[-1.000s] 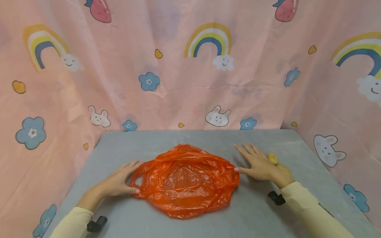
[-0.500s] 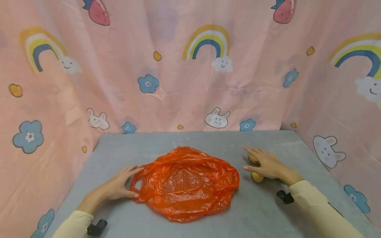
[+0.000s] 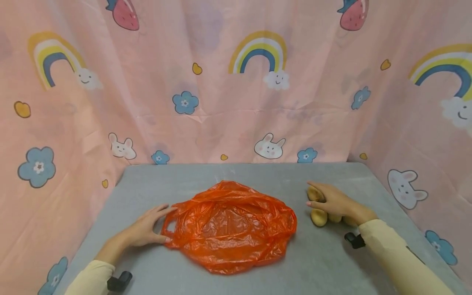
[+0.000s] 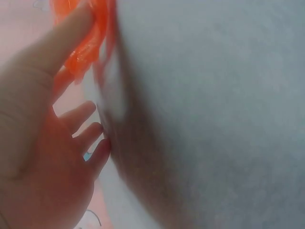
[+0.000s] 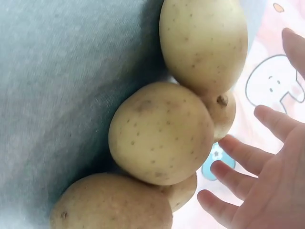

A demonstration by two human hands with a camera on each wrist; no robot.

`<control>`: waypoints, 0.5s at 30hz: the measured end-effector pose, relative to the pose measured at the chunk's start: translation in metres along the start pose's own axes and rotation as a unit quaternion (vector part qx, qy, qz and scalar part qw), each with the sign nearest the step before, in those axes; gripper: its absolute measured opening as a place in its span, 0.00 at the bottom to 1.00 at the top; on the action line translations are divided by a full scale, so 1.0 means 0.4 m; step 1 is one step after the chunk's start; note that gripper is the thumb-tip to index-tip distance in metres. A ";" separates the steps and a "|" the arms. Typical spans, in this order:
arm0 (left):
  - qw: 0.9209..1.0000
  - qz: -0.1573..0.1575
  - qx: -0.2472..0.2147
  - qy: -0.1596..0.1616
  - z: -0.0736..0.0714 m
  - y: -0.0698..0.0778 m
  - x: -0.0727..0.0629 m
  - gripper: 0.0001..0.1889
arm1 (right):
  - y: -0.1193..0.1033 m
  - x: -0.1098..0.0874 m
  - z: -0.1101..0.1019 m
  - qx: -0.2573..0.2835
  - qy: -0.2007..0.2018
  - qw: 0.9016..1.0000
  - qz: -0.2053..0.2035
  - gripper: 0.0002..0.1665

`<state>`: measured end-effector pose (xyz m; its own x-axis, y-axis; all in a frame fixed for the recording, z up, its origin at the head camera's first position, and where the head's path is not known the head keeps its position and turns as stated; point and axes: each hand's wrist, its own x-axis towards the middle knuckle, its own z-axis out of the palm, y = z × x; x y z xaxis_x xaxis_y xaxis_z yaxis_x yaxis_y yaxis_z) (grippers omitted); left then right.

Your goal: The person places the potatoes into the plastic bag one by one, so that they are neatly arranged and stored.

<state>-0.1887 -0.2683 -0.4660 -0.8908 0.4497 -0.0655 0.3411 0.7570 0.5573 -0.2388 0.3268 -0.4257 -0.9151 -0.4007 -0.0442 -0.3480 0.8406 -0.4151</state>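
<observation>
A thin orange plastic bag [image 3: 230, 235] lies spread on the grey table, its mouth facing up. At its left handle loop, my left hand [image 3: 144, 229] rests with thumb and fingers apart, touching the edge of the plastic; in the left wrist view the thumb lies against the bag [image 4: 88, 50]. My right hand [image 3: 333, 200] hovers over a cluster of potatoes right of the bag, fingers spread. Several potatoes [image 5: 162, 133] show in the right wrist view, bunched together beside the fingers. From the head view the hand hides part of the cluster.
The grey table [image 3: 155, 184] ends at the back and sides against a pink curtain [image 3: 221, 123] printed with rainbows, flowers and rabbits. A black wrist camera [image 3: 119, 281] sits under the left sleeve, and another black wrist camera [image 3: 355, 240] under the right.
My right hand has moved away from the bag's right end, rightward to the potatoes. My left hand and the bag have stayed nearly in place.
</observation>
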 end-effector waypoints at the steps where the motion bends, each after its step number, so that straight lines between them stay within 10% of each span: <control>1: 1.000 0.002 -0.005 0.002 -0.001 -0.004 -0.001 0.48 | 0.005 0.001 0.001 0.001 0.001 1.000 -0.001 0.48; 15: 1.000 0.009 -0.025 0.004 -0.017 -0.017 -0.001 0.49 | 0.052 0.003 -0.015 0.013 -0.040 0.999 0.029 0.41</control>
<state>-0.1925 -0.2769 -0.4639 -0.8873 0.4585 -0.0491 0.3415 0.7249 0.5982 -0.2485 0.3460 -0.4292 -0.9139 -0.3807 -0.1408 -0.2891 0.8540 -0.4326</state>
